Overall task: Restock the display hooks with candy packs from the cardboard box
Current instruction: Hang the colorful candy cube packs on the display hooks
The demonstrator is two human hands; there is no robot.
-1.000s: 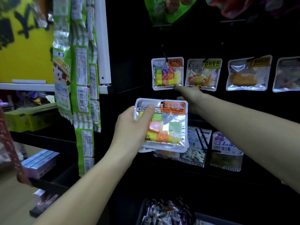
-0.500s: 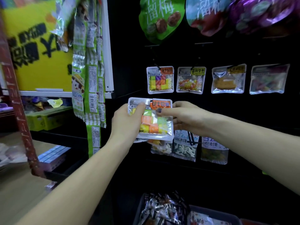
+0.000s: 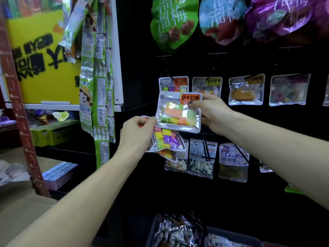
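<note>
Both hands are raised at the centre of the frame, before a black display panel. The right hand pinches the top right corner of a clear candy pack with an orange label, thumb in front and fingers curled behind it. This pack is held upright, just below and partly overlapping a matching pack that hangs on a hook in the middle row. The left hand grips a spare stack of more such packs, tilted, just below the raised one; its thumb touches the raised pack's lower left corner.

To the right in the same row hang three other clear packs, the nearest one labelled in yellow. Large green, teal and purple bags hang along the top of the frame. Below the hands, small packs with white sweets hang in a lower row. Green strip packs dangle at left beside a yellow sign. At the bottom centre a dark basket holds wrapped sweets.
</note>
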